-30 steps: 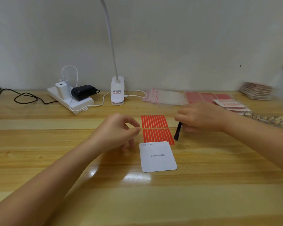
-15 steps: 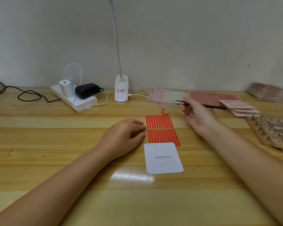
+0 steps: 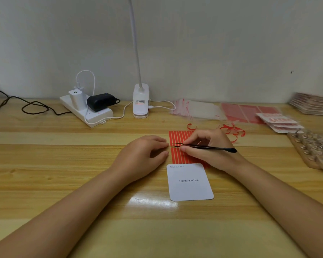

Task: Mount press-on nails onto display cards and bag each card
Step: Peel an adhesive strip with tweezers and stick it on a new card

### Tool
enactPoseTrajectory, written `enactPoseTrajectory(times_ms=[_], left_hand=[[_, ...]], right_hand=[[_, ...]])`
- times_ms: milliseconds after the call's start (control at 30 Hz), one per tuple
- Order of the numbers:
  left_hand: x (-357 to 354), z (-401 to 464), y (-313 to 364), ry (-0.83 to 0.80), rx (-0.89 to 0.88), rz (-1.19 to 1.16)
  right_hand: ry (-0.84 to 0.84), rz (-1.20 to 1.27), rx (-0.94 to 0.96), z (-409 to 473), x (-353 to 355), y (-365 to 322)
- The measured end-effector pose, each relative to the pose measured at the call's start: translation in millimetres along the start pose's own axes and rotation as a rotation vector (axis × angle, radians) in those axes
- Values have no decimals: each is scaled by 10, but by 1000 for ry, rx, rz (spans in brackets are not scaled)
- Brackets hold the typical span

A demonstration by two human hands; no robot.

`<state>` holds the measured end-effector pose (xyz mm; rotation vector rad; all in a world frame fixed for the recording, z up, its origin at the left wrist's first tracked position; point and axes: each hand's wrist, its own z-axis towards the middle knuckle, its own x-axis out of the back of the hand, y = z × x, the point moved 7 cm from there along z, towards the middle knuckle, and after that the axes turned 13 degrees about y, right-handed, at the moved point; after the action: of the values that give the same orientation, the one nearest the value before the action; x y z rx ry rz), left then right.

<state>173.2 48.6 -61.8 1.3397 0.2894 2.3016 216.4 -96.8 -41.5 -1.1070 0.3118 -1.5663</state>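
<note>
Head view: the right hand (image 3: 209, 146), half a second ago lifted toward the tabletop's back edge with the tweezers (image 3: 205, 147), has come down onto the red strips (image 3: 179, 136), its grip pinched on the tweezers with the tips at the gap between the two rows; the left hand (image 3: 147, 155) has stayed beside the strips' left edge, fingers loosely curled and holding nothing, steadying the sheet; this likely means a strip is about to be lifted for the card (image 3: 189, 183). The card lies bare at mid-tabletop, just in front of the strips; no nails on it yet; it reads "Handmade Nail", with small size boxes at its top left corner, too small to read surely; bags (image 3: 196, 109) lie near the back edge.
</note>
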Motion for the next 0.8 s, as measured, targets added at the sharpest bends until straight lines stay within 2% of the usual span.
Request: enactPoseTrajectory(times_ms=[433, 667, 800], left_hand=[[-16, 3, -15, -11, 23, -13], [-15, 5, -12, -29, 34, -14], [-15, -1, -21, -18, 42, -27]], right_hand=[[-10, -75, 184, -28, -17, -50], [9, -112, 204, -41, -36, -51], [97, -77, 118, -19, 28, -14]])
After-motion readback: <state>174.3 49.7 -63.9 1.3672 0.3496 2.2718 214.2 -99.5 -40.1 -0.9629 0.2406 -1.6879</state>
